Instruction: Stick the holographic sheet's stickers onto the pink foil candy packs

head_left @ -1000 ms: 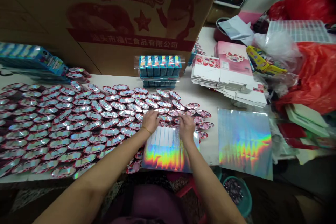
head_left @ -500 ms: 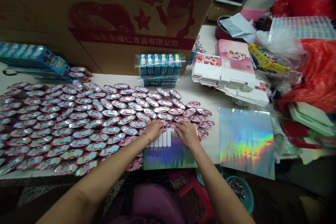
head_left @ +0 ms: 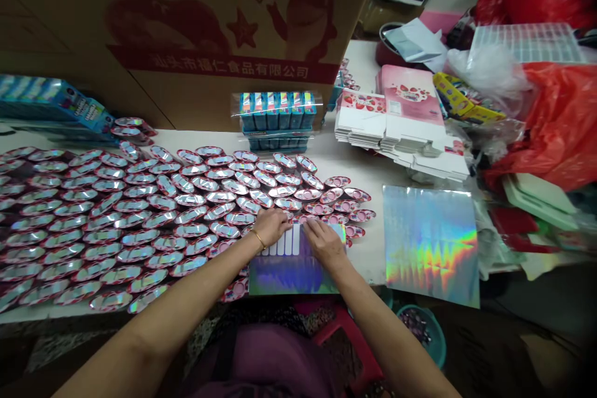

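Observation:
A shiny holographic sticker sheet (head_left: 293, 277) lies at the table's front edge, with a row of white blank strips near its upper left. My left hand (head_left: 272, 227), with a gold bangle at the wrist, is over the sheet's top left. Its fingers are bent and pressed together, and whatever they hold is hidden. My right hand (head_left: 326, 245) lies on the sheet's right half, fingers stretched out toward its top edge. Just beyond both hands stand small oval packs with bare pink tops (head_left: 347, 206). To the left are many similar oval packs with silvery tops (head_left: 191, 214).
Another holographic sheet (head_left: 429, 242) lies at right, overhanging the front edge. Behind it are stacked flat pink-and-white cartons (head_left: 413, 112). A large cardboard box (head_left: 196, 99) walls off the back, with wrapped blue packs (head_left: 277, 113) before it. A teal basin (head_left: 433, 339) sits below.
My right hand's fingers have gone from bent at the sheet's top edge to laid flatter on it. My left hand stays near the same corner. The whole view has shifted slightly.

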Demonstrator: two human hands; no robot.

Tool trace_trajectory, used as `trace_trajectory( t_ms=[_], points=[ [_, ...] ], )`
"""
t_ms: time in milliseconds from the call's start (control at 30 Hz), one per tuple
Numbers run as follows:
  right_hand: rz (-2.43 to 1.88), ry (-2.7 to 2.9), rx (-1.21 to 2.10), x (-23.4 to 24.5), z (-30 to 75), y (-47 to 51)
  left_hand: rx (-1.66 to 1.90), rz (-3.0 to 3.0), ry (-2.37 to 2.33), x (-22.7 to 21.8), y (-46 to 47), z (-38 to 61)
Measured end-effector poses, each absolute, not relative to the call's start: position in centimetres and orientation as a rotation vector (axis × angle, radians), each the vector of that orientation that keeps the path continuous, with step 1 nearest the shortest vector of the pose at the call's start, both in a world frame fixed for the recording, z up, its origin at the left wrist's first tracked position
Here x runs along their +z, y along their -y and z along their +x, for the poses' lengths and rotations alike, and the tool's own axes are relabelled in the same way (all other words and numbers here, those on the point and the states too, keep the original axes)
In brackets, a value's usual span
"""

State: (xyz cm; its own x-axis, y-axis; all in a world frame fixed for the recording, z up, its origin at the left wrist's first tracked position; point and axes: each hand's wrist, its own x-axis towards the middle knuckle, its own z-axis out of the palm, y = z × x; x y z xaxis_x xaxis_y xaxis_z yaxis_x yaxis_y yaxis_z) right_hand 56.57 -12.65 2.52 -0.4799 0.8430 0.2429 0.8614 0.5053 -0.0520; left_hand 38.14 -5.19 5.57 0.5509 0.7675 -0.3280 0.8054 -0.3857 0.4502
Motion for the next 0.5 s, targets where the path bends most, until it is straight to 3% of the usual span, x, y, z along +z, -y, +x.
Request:
trace_trajectory(
  t_ms=[233,500],
  points=[
    [-1.444,2.388,0.047,2.9,56.2,12.9,-0.131,2.203,-1.311,5.3,4.8,38.6],
    [-1.554,1.612,0.916,9.3,57.3,12.4,-0.048,2.304,-1.417,3.9,4.7,37.9]
  ],
)
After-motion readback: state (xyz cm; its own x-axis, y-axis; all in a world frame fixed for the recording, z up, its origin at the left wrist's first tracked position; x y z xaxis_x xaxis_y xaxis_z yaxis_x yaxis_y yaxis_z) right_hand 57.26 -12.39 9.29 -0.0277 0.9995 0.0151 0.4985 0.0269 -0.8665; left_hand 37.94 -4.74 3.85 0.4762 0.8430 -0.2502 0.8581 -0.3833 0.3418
